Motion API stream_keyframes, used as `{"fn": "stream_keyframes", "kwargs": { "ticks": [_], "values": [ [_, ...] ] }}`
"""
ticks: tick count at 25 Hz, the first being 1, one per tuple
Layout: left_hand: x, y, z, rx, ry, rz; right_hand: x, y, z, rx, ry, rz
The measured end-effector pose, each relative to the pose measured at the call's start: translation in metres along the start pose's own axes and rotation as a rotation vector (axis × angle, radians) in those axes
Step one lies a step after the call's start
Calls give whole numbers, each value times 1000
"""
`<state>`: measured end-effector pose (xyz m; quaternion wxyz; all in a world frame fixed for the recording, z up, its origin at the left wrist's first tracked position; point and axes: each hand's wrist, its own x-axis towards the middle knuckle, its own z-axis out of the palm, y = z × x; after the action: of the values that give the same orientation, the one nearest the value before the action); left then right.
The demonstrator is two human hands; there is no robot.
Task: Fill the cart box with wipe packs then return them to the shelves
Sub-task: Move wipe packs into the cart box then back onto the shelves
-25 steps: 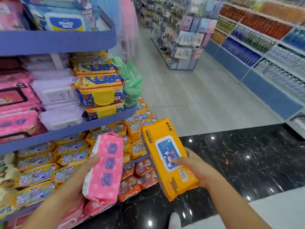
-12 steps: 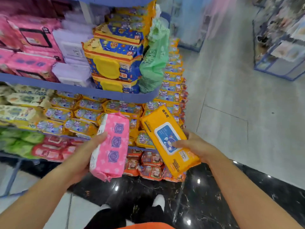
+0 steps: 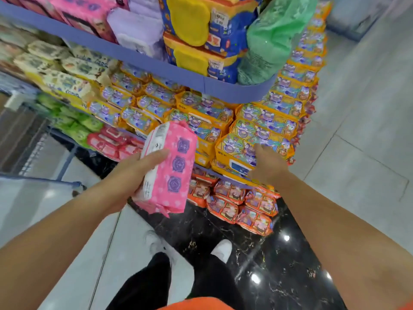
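Observation:
My left hand [image 3: 131, 175] grips a pink wipe pack [image 3: 172, 168] with purple badges, held upright in front of the middle shelf. My right hand [image 3: 267, 168] reaches to the front edge of that shelf and still has hold of the orange wipe pack [image 3: 239, 167] with a blue label. That pack lies flat, tucked under a stack of orange cartoon packs [image 3: 252, 128]; my fingers on it are hidden. At the far left edge stands the wire cart [image 3: 24, 139]; its box is not clearly visible.
A blue upper shelf [image 3: 138, 61] juts out above, carrying yellow-lidded packs [image 3: 192, 21] and a green bag [image 3: 270, 41]. Orange-red packs [image 3: 237, 204] fill the bottom shelf. Black glossy floor and my feet [image 3: 221, 249] lie below, with pale tiles to the right.
The view swung down and toward the shelves. My right hand moved forward and laid the orange pack onto the middle shelf. The left hand kept the pink pack.

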<state>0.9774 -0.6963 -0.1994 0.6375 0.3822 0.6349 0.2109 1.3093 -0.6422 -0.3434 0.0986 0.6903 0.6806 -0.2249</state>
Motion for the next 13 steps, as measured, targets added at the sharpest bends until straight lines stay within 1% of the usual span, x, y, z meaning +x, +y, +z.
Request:
{"fn": "stream_keyframes", "kwargs": {
  "ticks": [2, 4, 7, 9, 13],
  "values": [
    [7, -1, -2, -16, -13, 31, 15, 6, 18, -157, 72, -90],
    [10, -6, -4, -25, -20, 31, 29, 14, 38, -280, 189, -145],
    [13, -19, -4, -63, -31, 11, 38, 24, 65, -355, 300, -141],
    [16, -23, -5, -55, -32, -11, 35, 23, 68, -367, 298, -118],
    [11, -19, -8, -15, -27, 2, 16, 5, 56, -326, 221, -55]
  ]
}}
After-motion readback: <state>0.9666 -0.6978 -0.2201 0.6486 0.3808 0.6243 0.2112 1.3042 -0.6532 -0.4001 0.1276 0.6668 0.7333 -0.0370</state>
